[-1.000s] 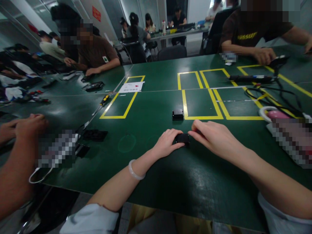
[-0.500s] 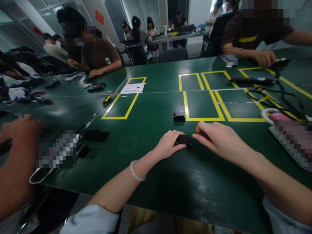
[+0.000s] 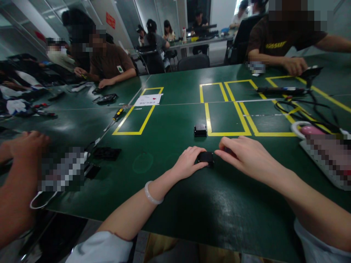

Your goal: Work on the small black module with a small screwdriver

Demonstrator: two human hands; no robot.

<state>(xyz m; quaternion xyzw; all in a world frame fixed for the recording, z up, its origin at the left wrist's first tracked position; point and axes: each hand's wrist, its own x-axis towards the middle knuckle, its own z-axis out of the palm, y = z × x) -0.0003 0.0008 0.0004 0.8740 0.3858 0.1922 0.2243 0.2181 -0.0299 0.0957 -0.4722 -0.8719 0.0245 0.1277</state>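
Observation:
My left hand (image 3: 189,162), with a pale bracelet at the wrist, has its fingers wrapped round the left side of a small black block (image 3: 206,157) on the green table (image 3: 164,197). Just right of that block is my right hand (image 3: 237,151), its thumb and fingers curled together beside the block's right edge. Whether anything small is between those fingertips is hidden. A second black block (image 3: 200,130) sits on the table beyond the first, near a yellow tape corner.
Yellow tape rectangles (image 3: 230,133) mark the table. A screwdriver (image 3: 117,114), a paper sheet (image 3: 148,99) and black parts (image 3: 106,153) lie left. Cables (image 3: 319,109) and a pink item (image 3: 311,130) are right. A person's hand (image 3: 30,142) is at far left; others sit opposite.
The whole view has shifted slightly. Both hands keep nearly the same places around the near black block.

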